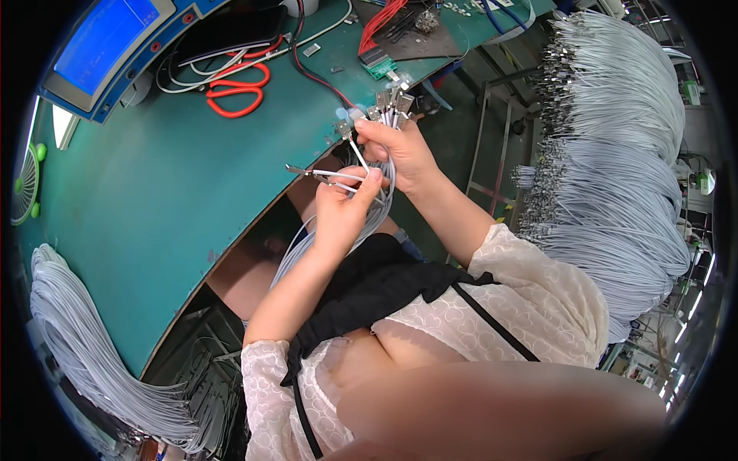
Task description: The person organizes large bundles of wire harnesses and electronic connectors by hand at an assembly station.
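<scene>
My right hand [405, 154] is closed round a bunch of white-grey cables, whose flat metal USB plugs [393, 101] stick up above the fist. Its thumb lies by a small whitish connector [355, 114] at the table edge. Just lower and to the left, my left hand [344, 206] pinches several white cables between thumb and fingers. One of their metal plugs [344, 129] points up near the right thumb, while another plug [295, 169] points left. The rest of the cable bunch [382, 211] hangs down toward my lap.
The green table [169, 184] bears orange-handled scissors [240, 91], a blue-screened instrument [104, 46] and a green circuit board [377, 64] with red wires. Big cable bundles hang at the right [607, 169] and lie over the table's left edge [84, 330]. A small green fan [27, 184] stands far left.
</scene>
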`<state>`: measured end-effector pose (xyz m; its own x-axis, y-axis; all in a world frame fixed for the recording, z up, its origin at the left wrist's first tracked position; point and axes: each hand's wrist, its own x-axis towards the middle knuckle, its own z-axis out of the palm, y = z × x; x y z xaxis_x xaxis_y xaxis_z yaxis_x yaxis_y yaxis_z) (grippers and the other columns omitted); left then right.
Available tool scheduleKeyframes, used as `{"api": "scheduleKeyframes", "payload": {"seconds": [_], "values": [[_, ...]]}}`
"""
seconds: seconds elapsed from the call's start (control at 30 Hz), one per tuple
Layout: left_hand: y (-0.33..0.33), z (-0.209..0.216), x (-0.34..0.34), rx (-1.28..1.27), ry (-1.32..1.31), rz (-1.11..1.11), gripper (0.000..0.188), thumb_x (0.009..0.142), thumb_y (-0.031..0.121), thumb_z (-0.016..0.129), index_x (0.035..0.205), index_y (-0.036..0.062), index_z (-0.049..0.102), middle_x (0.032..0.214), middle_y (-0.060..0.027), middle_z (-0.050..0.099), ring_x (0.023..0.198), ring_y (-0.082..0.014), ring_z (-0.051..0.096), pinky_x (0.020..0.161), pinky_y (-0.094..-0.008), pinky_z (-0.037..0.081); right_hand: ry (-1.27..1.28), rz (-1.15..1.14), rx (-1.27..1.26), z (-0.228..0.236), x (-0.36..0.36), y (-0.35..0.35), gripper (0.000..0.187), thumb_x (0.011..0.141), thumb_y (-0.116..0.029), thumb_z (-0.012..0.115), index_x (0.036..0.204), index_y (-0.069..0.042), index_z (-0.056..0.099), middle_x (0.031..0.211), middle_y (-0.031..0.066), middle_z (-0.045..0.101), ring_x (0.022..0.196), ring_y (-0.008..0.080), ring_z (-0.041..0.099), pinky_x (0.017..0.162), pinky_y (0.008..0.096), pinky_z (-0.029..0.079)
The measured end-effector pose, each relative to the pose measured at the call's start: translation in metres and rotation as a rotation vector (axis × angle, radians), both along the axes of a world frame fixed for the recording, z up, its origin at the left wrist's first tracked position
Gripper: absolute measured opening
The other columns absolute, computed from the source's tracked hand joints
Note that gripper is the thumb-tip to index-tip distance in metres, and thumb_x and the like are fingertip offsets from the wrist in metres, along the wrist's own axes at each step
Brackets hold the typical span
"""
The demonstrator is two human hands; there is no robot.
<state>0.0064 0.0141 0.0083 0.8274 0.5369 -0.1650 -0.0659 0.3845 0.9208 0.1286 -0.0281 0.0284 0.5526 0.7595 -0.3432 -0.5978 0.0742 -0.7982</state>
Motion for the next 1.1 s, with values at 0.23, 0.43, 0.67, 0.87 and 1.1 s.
{"api": "scheduleKeyframes", "payload": {"seconds": [0.23,0.43,0.67,0.87,1.1], "values": [[0.001,-0.001,0.003,0.082,0.042,0.003,0.016,0.081,0.012,0.059,0.076,-0.0031,0.061,0.068,-0.0025,0.06,0.063,-0.0067,0.051,0.058,-0.0203,0.041,-0.172,0.054,-0.037,0.002,-0.007,0.0,0.009,0.074,-0.01,0.062,0.074,-0.002,0.057,0.061,0.0019,0.054,0.045,0.0027,0.04,0.04,0.0183,0.03],[-0.008,0.001,0.003,-0.083,-0.033,0.185,0.015,0.081,0.011,0.058,0.078,-0.0037,0.062,0.071,-0.0036,0.061,0.061,-0.0063,0.051,0.057,-0.02,0.042,-0.182,0.04,-0.045,-0.011,0.002,-0.016,0.012,0.074,-0.013,0.064,0.072,-0.004,0.056,0.062,0.0028,0.056,0.044,0.0049,0.042,0.041,0.0192,0.033],[-0.004,-0.001,-0.002,-0.045,-0.049,-0.158,0.022,0.084,0.018,0.054,0.081,-0.0027,0.062,0.073,-0.0041,0.061,0.059,-0.0054,0.05,0.054,-0.0191,0.04,-0.108,-0.088,-0.02,-0.002,-0.004,-0.004,0.014,0.075,-0.015,0.062,0.072,-0.002,0.057,0.058,-0.0004,0.052,0.046,0.0029,0.039,0.04,0.019,0.029],[-0.002,-0.003,-0.001,-0.209,-0.006,-0.264,0.022,0.085,0.018,0.053,0.08,-0.0015,0.061,0.073,-0.0034,0.061,0.059,-0.0057,0.05,0.054,-0.0187,0.04,-0.208,0.131,-0.106,0.007,-0.006,-0.002,0.012,0.075,-0.014,0.062,0.074,-0.003,0.057,0.059,0.0018,0.054,0.047,0.0028,0.04,0.04,0.0184,0.029],[-0.009,0.0,-0.009,-0.272,0.048,-0.146,0.011,0.077,0.004,0.061,0.085,-0.0009,0.056,0.078,-0.0049,0.061,0.065,-0.0076,0.055,0.059,-0.0191,0.045,-0.111,0.05,-0.042,0.0,-0.003,-0.013,0.01,0.075,-0.01,0.06,0.069,-0.003,0.056,0.056,0.0016,0.052,0.044,0.0029,0.039,0.039,0.0181,0.028]]}}
